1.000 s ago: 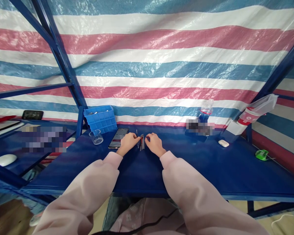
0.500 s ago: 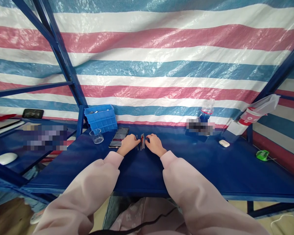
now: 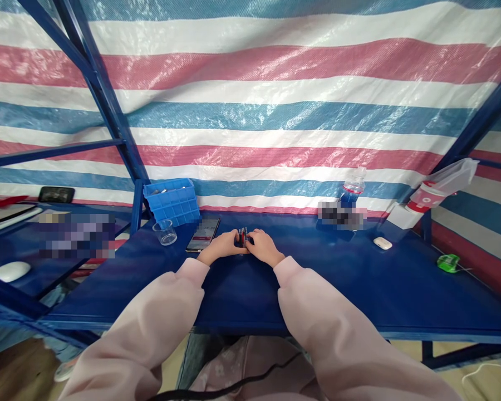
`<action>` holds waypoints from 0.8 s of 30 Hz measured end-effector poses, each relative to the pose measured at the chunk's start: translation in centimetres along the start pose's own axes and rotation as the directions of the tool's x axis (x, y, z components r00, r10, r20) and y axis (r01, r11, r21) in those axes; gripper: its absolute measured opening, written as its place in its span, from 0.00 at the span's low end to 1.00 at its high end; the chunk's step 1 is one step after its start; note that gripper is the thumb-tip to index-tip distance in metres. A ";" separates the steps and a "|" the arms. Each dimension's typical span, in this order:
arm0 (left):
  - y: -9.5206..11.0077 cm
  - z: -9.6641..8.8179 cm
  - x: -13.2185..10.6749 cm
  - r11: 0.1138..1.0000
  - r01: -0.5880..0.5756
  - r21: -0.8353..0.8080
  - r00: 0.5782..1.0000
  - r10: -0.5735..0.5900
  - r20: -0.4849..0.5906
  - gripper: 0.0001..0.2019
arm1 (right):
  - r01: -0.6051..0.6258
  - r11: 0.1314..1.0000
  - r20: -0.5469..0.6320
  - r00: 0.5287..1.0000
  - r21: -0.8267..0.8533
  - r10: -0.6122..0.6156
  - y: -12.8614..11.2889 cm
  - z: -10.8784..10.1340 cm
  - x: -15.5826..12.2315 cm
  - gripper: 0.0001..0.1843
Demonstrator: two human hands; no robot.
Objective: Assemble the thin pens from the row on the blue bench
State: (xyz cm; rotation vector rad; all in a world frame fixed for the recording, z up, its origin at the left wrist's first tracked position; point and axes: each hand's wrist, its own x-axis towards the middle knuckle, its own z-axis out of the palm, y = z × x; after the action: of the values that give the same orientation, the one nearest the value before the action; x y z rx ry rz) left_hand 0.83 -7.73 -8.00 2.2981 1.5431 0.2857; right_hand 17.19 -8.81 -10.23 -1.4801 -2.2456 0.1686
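Several thin, pen-like sticks (image 3: 242, 236), dark, silvery and reddish, lie side by side on the blue table. Their exact kind is too small to make out. My left hand (image 3: 224, 244) closes in on the bundle from the left, fingers curved along its far side and thumb stretched across the near end. From the right, my right hand (image 3: 262, 244) bends its fingers and thumb against the same sticks. Both hands rest low over the tabletop, and the fingers cover part of the bundle. A smartphone (image 3: 202, 234) lies just left of my left hand, its screen lit.
At the back left stand a blue plastic basket (image 3: 173, 203) and a clear cup (image 3: 166, 233). To the right are a bottle (image 3: 350, 190), a white earbud case (image 3: 383, 243), a red-and-white cup (image 3: 421, 199) and a green item (image 3: 448, 263). Blue metal posts (image 3: 108, 106) frame the table.
Both hands have come inward against the sticks, which are now gathered closer together. My left thumb has swung across their near end.
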 end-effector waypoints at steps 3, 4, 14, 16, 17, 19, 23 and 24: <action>-0.2 -0.4 0.0 0.999 -0.049 -0.018 0.996 0.050 0.071 0.29 | 0.008 1.000 -0.001 1.000 0.027 -0.008 -0.1 -0.1 -0.1 0.09; -0.3 -0.4 0.0 0.998 -0.062 -0.027 0.994 0.064 0.089 0.31 | 0.009 0.999 0.001 1.000 0.035 -0.009 -0.1 -0.2 -0.1 0.09; -0.7 -0.4 0.2 0.993 -0.101 -0.057 0.989 0.106 0.099 0.33 | 0.007 0.998 -0.013 1.000 0.070 -0.006 0.0 0.1 0.1 0.08; -0.8 -0.4 0.2 0.993 -0.104 -0.058 0.989 0.109 0.095 0.33 | 0.003 0.998 -0.011 1.000 0.066 -0.002 0.1 0.1 0.0 0.08; -0.8 -0.3 0.2 0.993 -0.106 -0.057 0.990 0.111 0.092 0.33 | 0.001 0.998 -0.007 1.000 0.064 -0.001 0.0 0.1 0.0 0.08; -0.9 -0.3 0.2 0.993 -0.109 -0.054 0.990 0.113 0.088 0.32 | 0.002 0.998 -0.003 1.000 0.063 -0.002 0.0 0.1 0.0 0.08; -0.8 -0.4 0.2 0.993 -0.113 -0.045 0.989 0.117 0.085 0.32 | 0.009 0.998 -0.008 1.000 0.066 -0.009 0.1 0.2 0.0 0.08; -0.8 -0.4 0.2 0.992 -0.116 -0.044 0.989 0.119 0.084 0.32 | 0.009 0.998 -0.008 1.000 0.066 -0.008 0.1 0.2 0.0 0.08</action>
State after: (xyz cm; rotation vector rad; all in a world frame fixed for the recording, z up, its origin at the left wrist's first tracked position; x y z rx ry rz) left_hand 0.08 -7.25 -7.97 2.3427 1.3519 0.2413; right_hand 17.16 -8.75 -10.42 -1.4341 -2.2180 0.2321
